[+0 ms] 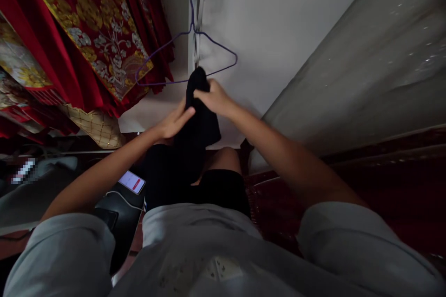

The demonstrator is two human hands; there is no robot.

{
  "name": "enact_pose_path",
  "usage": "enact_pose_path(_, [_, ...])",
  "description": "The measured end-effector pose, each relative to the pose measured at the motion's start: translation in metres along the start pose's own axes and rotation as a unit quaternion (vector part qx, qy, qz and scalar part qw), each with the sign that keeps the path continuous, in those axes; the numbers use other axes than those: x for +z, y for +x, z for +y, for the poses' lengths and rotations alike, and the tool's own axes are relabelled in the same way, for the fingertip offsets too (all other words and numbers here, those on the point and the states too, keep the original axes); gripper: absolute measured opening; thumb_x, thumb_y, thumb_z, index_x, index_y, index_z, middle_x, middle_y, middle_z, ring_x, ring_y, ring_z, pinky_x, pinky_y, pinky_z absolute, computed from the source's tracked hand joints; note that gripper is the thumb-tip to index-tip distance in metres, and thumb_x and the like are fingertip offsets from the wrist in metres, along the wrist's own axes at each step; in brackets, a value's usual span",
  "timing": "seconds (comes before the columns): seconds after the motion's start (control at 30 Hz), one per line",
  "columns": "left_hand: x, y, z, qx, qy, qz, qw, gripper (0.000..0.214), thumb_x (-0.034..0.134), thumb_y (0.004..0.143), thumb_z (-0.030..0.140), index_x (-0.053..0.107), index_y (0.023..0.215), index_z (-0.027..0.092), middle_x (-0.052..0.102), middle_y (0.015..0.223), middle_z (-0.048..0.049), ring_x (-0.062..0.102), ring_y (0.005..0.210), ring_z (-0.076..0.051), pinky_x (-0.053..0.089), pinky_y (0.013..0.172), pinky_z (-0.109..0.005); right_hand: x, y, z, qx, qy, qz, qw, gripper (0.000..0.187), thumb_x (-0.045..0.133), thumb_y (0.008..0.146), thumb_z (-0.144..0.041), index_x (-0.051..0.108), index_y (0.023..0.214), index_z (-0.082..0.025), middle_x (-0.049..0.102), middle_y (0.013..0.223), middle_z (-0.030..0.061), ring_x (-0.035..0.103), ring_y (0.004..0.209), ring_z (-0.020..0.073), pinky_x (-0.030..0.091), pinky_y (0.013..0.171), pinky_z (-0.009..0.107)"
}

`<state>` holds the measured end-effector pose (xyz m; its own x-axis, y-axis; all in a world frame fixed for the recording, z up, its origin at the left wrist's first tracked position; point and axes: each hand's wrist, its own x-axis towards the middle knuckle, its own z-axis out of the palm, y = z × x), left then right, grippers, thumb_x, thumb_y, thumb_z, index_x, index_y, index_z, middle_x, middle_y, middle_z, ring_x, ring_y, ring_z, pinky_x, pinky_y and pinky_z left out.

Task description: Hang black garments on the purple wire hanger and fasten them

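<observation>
A purple wire hanger hangs from a hook at the wall's edge. A folded black cloth, perhaps a garment, lies at the hanger's lower bar and drops towards my knees. My right hand grips its upper right side, thumb across the front and the other fingers partly hidden. On the left side of the same cloth, my left hand has its thumb over the front, with fingertips reaching along the edge. Whether the cloth loops around the bar or only rests in front of it, I cannot tell.
Red embroidered fabric with gold and silver flowers hangs at the upper left. A lit phone with a cable lies on a black surface by my left thigh. Right of the white wall leans a large grey sheet-covered panel.
</observation>
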<state>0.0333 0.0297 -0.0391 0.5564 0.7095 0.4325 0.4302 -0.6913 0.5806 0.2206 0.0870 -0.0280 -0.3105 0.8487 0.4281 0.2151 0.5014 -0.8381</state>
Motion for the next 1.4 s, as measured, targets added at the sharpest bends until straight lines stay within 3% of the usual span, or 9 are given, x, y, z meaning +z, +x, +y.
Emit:
enact_pose_path(0.13, [-0.002, -0.021, 0.001, -0.116, 0.096, -0.166, 0.975, 0.037, 0.043, 0.108, 0.051, 0.058, 0.125, 0.021, 0.072, 0.115, -0.0084, 0.07, 0.104, -0.023, 0.056, 0.094, -0.036, -0.034, 0.036, 0.025, -0.069, -0.119, 0.124, 0.983, 0.031, 0.067, 0.084, -0.019, 0.064, 0.115, -0.019, 0.069, 0.119, 0.0108, 0.063, 0.118, 0.0269, 0.052, 0.108, 0.046])
enact_pose_path(0.27, [-0.037, -0.028, -0.001, -0.168, 0.304, -0.175, 0.921, 0.026, 0.047, 0.106, 0.04, 0.062, 0.112, 0.021, 0.072, 0.095, -0.0088, 0.072, 0.095, -0.028, 0.054, 0.09, -0.043, -0.05, 0.049, 0.056, 0.052, -0.148, 0.119, 0.98, 0.021, 0.067, 0.089, -0.024, 0.068, 0.106, -0.013, 0.072, 0.114, 0.0167, 0.068, 0.114, 0.0309, 0.053, 0.105, 0.05])
enact_pose_path(0.47, [-0.08, -0.028, -0.034, -0.203, 0.363, -0.115, 0.902, 0.018, 0.05, 0.101, 0.028, 0.066, 0.102, 0.02, 0.073, 0.092, -0.0085, 0.07, 0.108, -0.028, 0.053, 0.096, -0.043, -0.062, 0.024, 0.05, 0.08, -0.161, 0.128, 0.975, 0.021, 0.077, 0.082, -0.031, 0.065, 0.076, -0.015, 0.069, 0.079, 0.0107, 0.072, 0.086, 0.0316, 0.059, 0.087, 0.053])
enact_pose_path(0.73, [-0.101, 0.03, -0.049, -0.17, 0.272, 0.1, 0.942, 0.024, 0.043, 0.092, 0.017, 0.064, 0.083, 0.02, 0.073, 0.092, -0.0109, 0.069, 0.107, -0.028, 0.052, 0.106, -0.045, -0.082, 0.019, 0.037, 0.035, -0.154, 0.136, 0.978, 0.023, 0.075, 0.083, -0.034, 0.063, 0.073, -0.017, 0.064, 0.068, 0.0056, 0.069, 0.075, 0.0261, 0.062, 0.076, 0.044])
enact_pose_path(0.9, [-0.114, 0.072, -0.033, -0.068, 0.18, 0.143, 0.971, 0.03, 0.046, 0.087, 0.01, 0.066, 0.108, 0.02, 0.073, 0.113, -0.0086, 0.066, 0.117, -0.025, 0.05, 0.111, -0.044, -0.061, 0.005, 0.03, 0.063, -0.09, 0.098, 0.989, 0.022, 0.064, 0.093, -0.038, 0.069, 0.092, -0.016, 0.072, 0.087, 0.011, 0.072, 0.083, 0.028, 0.062, 0.073, 0.043])
enact_pose_path(1.07, [-0.131, 0.087, -0.031, -0.055, 0.209, 0.069, 0.974, 0.027, 0.049, 0.091, 0.013, 0.067, 0.109, 0.022, 0.073, 0.112, -0.0081, 0.065, 0.116, -0.028, 0.048, 0.112, -0.045, -0.077, 0.007, 0.014, -0.077, -0.151, 0.139, 0.976, 0.039, 0.072, 0.09, -0.031, 0.065, 0.127, -0.022, 0.069, 0.124, 0.0131, 0.061, 0.127, 0.0299, 0.055, 0.1, 0.048])
enact_pose_path(1.2, [-0.143, 0.079, -0.033, -0.042, 0.252, 0.076, 0.964, 0.02, 0.049, 0.099, 0.022, 0.067, 0.108, 0.021, 0.067, 0.12, -0.0105, 0.06, 0.121, -0.029, 0.045, 0.114, -0.047, -0.124, 0.014, -0.001, 0.072, -0.089, 0.246, 0.962, 0.029, 0.075, 0.085, -0.014, 0.071, 0.114, -0.015, 0.072, 0.111, 0.0144, 0.063, 0.115, 0.0243, 0.053, 0.095, 0.039])
enact_pose_path(1.3, [-0.145, 0.071, -0.032, -0.043, 0.262, 0.109, 0.958, 0.023, 0.047, 0.105, 0.031, 0.065, 0.112, 0.02, 0.063, 0.129, -0.0122, 0.055, 0.129, -0.029, 0.041, 0.118, -0.048, -0.147, 0.007, -0.014, 0.234, 0.009, 0.152, 0.96, 0.011, 0.072, 0.089, -0.012, 0.075, 0.1, -0.012, 0.074, 0.095, 0.0123, 0.067, 0.081, 0.016, 0.053, 0.078, 0.034])
enact_pose_path(1.4, [-0.142, 0.064, -0.032, -0.066, 0.247, 0.147, 0.956, 0.027, 0.047, 0.107, 0.04, 0.06, 0.123, 0.023, 0.066, 0.128, -0.0092, 0.059, 0.127, -0.028, 0.044, 0.114, -0.047, -0.162, -0.004, -0.027, 0.28, 0.037, 0.031, 0.959, 0.008, 0.069, 0.093, -0.012, 0.077, 0.091, -0.012, 0.075, 0.089, 0.0125, 0.068, 0.071, 0.0139, 0.055, 0.071, 0.033])
